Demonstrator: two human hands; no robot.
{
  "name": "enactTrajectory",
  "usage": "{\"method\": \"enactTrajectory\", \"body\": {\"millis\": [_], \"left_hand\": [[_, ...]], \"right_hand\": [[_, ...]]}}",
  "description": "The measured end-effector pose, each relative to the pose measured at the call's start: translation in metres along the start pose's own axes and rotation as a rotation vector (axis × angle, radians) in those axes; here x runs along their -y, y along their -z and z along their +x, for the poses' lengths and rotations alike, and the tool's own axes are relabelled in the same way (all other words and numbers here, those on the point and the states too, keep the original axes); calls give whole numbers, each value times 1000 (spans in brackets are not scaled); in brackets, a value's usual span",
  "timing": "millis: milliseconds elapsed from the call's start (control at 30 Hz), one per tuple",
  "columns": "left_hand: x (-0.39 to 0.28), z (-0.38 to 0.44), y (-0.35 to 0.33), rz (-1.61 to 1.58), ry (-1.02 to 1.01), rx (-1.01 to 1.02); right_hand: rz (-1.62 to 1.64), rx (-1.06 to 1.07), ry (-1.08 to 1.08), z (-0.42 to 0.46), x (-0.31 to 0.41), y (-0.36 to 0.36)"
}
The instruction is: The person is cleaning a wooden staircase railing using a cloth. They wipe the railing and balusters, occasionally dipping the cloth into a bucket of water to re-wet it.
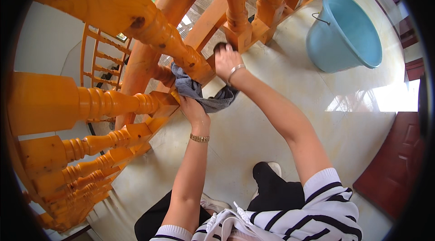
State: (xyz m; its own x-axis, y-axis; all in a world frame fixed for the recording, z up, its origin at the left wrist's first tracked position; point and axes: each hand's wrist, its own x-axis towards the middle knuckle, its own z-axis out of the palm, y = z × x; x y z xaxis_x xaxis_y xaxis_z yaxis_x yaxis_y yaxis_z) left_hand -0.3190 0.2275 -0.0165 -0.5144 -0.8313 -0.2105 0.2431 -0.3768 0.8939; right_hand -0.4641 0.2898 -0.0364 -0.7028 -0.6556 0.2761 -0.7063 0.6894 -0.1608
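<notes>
A grey cloth [217, 103] is looped around the lower part of a turned wooden baluster [195, 62]. My left hand [192, 110] is at the cloth's left part, beside the baluster's square base, its fingers largely hidden behind the cloth and wood. On the baluster's other side, my right hand [228, 60] has curled fingers around a dark bunched end, seemingly of the same cloth, at the bottom rail. Between the two hands the cloth hangs in a curve over the pale floor.
A light blue plastic bucket [316, 42] with a wire handle stands on the tiled floor [272, 139] at upper right. More orange balusters [112, 105] run down the left side. Behind them are a thick handrail [136, 74] and stairs. A dark red panelled door [390, 162] is at right.
</notes>
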Motion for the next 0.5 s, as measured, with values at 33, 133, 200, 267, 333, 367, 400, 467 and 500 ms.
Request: {"method": "enactTrajectory", "body": {"millis": [33,133,200,267,333,367,400,467,500], "left_hand": [[-2,-1,0,0,22,6],[-16,2,-3,5,23,0],[-25,4,1,-43,20,50],[-30,4,16,-87,10,88],[-30,-1,24,-122,35,66],[-30,-3,27,-135,54,61],[-29,-6,27,-140,61,51],[-25,-16,20,-147,84,43],[-23,-17,17,-127,85,60]], "right_hand": [[12,39,-38,14,-4,1],[-64,177,53,11,-13,7],[-131,226,27,-14,-11,3],[2,151,-176,-39,-1,6],[61,214,-194,-44,3,23],[100,177,-170,-44,0,25],[140,140,-146,-42,-5,24],[65,-101,24,-22,-9,18],[27,-227,108,-9,-10,16]]}}
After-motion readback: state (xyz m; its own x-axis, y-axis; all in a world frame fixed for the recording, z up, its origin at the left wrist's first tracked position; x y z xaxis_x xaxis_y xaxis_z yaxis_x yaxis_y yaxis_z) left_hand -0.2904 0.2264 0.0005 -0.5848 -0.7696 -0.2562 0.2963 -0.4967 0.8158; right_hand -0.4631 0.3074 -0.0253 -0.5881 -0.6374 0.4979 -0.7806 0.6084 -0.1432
